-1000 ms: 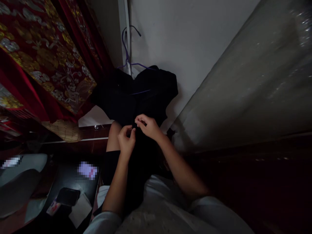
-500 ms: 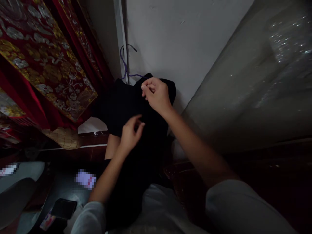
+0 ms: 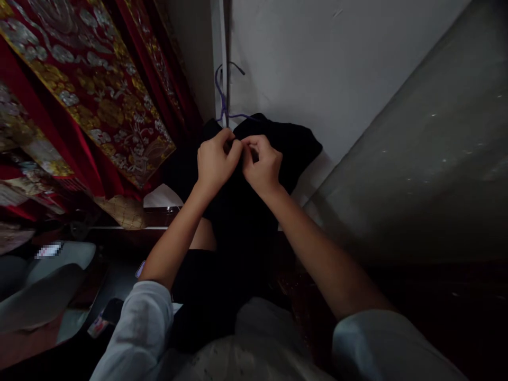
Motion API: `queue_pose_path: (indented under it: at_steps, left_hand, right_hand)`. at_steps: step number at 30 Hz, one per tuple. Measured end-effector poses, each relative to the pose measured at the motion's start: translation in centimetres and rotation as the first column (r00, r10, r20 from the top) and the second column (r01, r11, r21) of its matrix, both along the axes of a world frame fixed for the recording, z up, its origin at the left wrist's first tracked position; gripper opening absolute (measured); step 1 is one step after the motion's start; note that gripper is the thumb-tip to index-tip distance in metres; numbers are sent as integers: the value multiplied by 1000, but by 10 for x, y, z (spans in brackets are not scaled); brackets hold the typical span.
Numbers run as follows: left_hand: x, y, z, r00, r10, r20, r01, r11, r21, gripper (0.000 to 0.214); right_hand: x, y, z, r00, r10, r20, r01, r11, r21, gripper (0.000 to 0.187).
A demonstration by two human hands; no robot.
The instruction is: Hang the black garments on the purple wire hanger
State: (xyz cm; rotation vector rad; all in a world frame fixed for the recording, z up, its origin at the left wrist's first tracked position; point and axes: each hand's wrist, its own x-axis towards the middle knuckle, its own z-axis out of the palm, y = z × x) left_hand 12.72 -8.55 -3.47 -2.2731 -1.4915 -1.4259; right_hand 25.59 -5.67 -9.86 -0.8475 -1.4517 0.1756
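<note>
A black garment hangs from a thin purple hanger, hooked on a pale upright edge in front of me. My left hand is pinched closed at the garment's upper front, just below the hanger. Right beside it, thumb and forefinger together, my right hand pinches the same spot. The fingertips of both hands meet there. Any small detail of the cloth between them is lost in the dark fabric.
Red cloth with gold and silver embroidery hangs at the left. Behind the garment rises a white wall, and a greyish, plastic-like sheet slants along the right. A seated person's grey-clad leg shows at lower left.
My left hand has moved up to join the right one at the garment's top. Both hands, apart before, now pinch the cloth together. The view has shifted slightly.
</note>
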Motion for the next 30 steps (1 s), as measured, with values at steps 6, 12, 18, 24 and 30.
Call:
queue_pose_path:
  at_steps: [6, 12, 18, 24, 30]
  left_hand:
    - [-8, 9, 10, 1000, 3, 27, -4, 999, 37, 13]
    - [-13, 16, -6, 995, -32, 93, 28, 999, 39, 16]
    - [-17, 16, -5, 974, -226, 16, 227, 971, -73, 7]
    - [-16, 6, 7, 941, -334, -57, 324, 937, -130, 7]
    - [-3, 0, 10, 932, -355, 76, 362, 926, -111, 19]
  right_hand:
    - [-9, 11, -12, 994, -71, 88, 62, 992, 109, 19]
    - [-3, 5, -8, 978, -71, 194, 57, 995, 76, 16]
    - [10, -5, 1, 996, 53, 78, -46, 995, -86, 14]
    - [9, -6, -3, 867, 402, -295, -491, 795, -356, 39]
    - [15, -2, 12, 823, 499, -273, -566, 765, -307, 44]
